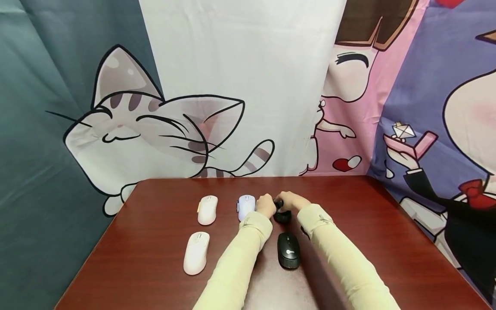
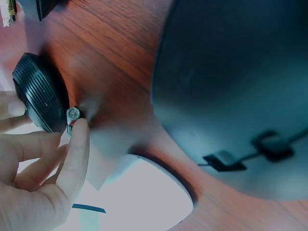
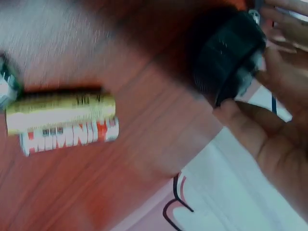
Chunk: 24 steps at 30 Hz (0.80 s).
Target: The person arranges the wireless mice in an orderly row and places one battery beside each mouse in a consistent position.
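My right hand (image 1: 292, 201) grips a black mouse (image 1: 283, 217) near the far side of the table. In the right wrist view this mouse (image 3: 224, 57) is tilted, its open underside partly hidden by fingers. My left hand (image 1: 266, 206) is close beside it. In the left wrist view, those fingertips pinch a small metal-ended piece (image 2: 72, 115), apparently a battery seen end-on, against the mouse's edge. Two batteries, one yellow (image 3: 62, 113) and one white and red (image 3: 72, 138), lie side by side on the table in the right wrist view.
Another black mouse (image 1: 288, 250) lies nearer to me. A lavender mouse (image 1: 246, 206) sits left of my left hand, with two white mice (image 1: 208, 210) further left. Printed cloth (image 1: 248, 64) hangs behind the wooden table (image 1: 128, 258). A large dark shape (image 2: 240, 96) fills the left wrist view's right side.
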Motion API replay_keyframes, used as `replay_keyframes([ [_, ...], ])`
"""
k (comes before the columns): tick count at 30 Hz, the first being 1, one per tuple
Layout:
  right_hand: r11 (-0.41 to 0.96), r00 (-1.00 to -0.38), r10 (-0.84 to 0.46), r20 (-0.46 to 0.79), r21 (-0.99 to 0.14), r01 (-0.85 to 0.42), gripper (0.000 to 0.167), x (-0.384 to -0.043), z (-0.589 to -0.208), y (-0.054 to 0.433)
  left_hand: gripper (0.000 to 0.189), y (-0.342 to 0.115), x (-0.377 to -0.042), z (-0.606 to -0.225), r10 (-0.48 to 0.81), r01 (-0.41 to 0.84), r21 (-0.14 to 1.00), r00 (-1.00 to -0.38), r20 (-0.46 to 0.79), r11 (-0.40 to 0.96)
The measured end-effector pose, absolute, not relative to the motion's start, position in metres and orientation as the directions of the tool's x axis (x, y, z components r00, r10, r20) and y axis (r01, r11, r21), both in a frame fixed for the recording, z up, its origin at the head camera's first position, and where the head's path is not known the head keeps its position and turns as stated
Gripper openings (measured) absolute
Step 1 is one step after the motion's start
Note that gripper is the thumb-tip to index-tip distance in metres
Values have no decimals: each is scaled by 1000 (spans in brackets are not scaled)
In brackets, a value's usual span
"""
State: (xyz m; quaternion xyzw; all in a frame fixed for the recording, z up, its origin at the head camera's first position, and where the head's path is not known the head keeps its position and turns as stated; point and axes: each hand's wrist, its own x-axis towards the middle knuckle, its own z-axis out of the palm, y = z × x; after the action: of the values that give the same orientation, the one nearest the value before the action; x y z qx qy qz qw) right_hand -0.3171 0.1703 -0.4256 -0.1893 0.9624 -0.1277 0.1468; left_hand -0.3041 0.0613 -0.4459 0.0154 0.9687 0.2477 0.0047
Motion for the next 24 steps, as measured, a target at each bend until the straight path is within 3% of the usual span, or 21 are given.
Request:
replay_keyframes([
  [9,883,-871,-424,-248,-326,-337,45,-319,-402,181,23,62,-306,-442,65,50,430,-998,-19,901],
  [18,796,-883,-468,28,-420,-435,28,-309,-384,214,15,63,-301,-426,99,117,348,-993,69,930],
  [24,784,-895,-408,179,-434,-444,18,-300,-383,244,11,66,-293,-411,263,290,309,-956,128,906],
])
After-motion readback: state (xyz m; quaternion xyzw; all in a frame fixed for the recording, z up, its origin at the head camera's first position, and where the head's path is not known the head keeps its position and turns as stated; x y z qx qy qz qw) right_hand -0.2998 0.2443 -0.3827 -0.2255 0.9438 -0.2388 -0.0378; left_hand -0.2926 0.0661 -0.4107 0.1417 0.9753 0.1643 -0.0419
